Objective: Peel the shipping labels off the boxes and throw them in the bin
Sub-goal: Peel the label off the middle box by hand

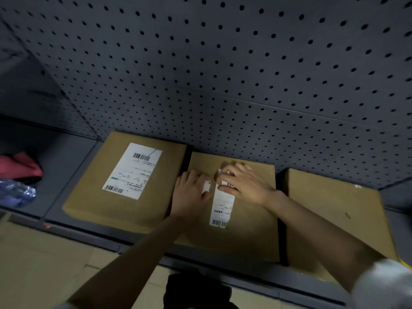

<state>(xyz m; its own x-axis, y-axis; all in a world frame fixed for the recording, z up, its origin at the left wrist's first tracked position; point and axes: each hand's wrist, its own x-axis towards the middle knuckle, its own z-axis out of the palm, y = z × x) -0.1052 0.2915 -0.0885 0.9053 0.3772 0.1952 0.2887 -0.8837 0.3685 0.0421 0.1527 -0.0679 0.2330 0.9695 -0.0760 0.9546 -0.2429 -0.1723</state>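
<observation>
Three brown cardboard boxes stand side by side on a grey shelf. The left box carries a whole white shipping label. On the middle box the label is torn into strips. My left hand pinches a small torn white piece at the label's left edge. My right hand grips the upper part of the remaining strip, its top corner lifted off the cardboard. The right box shows no label on top. No bin is in view.
A grey pegboard wall rises right behind the boxes. At the far left of the shelf lie a red cloth and a clear plastic bottle. Flattened cardboard lies on the floor below the shelf's front edge.
</observation>
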